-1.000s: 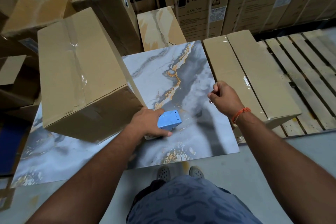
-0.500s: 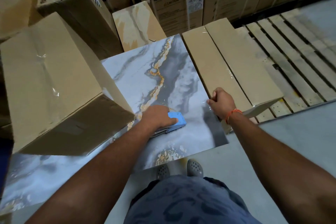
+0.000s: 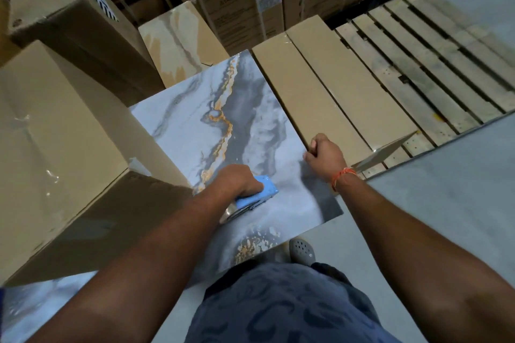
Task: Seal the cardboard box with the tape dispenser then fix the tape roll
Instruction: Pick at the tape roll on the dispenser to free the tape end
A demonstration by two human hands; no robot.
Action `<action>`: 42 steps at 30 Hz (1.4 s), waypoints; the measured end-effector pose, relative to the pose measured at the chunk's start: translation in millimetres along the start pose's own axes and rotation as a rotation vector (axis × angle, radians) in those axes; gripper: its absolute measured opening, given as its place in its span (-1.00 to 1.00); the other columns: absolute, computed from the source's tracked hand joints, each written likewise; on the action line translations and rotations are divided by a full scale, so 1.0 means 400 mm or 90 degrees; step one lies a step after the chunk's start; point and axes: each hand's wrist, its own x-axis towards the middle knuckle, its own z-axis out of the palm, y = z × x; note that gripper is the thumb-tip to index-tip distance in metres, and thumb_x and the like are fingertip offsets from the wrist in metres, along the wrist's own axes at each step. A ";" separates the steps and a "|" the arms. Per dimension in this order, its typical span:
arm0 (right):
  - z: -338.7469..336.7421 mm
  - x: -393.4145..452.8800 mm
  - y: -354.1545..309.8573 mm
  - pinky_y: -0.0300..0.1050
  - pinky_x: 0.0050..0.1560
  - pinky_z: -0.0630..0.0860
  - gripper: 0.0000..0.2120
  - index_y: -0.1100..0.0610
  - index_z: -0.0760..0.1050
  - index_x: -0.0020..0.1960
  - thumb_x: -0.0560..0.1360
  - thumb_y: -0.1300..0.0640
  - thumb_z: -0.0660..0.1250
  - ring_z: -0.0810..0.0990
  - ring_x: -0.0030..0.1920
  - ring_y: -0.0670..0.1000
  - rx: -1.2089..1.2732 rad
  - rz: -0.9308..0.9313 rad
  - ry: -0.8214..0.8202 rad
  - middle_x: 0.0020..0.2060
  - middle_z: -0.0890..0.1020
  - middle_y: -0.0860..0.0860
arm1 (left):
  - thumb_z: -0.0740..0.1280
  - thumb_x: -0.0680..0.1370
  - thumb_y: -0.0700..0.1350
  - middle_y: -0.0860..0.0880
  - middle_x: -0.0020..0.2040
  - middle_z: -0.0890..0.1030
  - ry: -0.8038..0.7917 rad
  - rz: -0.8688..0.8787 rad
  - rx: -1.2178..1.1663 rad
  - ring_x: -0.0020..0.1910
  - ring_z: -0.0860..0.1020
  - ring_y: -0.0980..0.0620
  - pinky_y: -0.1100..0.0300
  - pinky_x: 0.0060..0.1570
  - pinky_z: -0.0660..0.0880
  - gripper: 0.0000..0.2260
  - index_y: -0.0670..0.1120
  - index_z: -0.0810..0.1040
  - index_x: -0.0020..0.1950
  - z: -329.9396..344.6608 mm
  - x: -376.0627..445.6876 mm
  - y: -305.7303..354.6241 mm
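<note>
Gripping the blue dispenser [image 3: 257, 195] at frame centre, the left hand [image 3: 237, 182] is closed over it on the marbled slab [image 3: 189, 131]. Right hand [image 3: 326, 157] is fisted centre-right, apparently pinching something; contents cannot be told. Taped box [image 3: 55, 153] lies at left. Judged step: fixing the roll. Next needs the tape end drawn taut.

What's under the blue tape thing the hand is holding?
The marbled grey slab lies under the blue tape dispenser. The left hand covers most of it, so the tape roll and where it touches are hidden.
</note>
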 end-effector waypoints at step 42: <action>0.207 -0.185 -0.078 0.16 0.10 0.63 -0.63 0.07 0.41 0.23 0.48 0.23 0.43 0.69 -0.13 -0.02 0.494 0.247 0.282 -0.17 0.72 -0.02 | 0.44 0.55 -0.19 -0.03 -0.32 0.56 -0.135 0.478 -0.639 -0.37 0.39 0.06 0.23 -0.38 0.30 -0.90 -0.04 0.66 -0.15 -0.015 0.205 0.041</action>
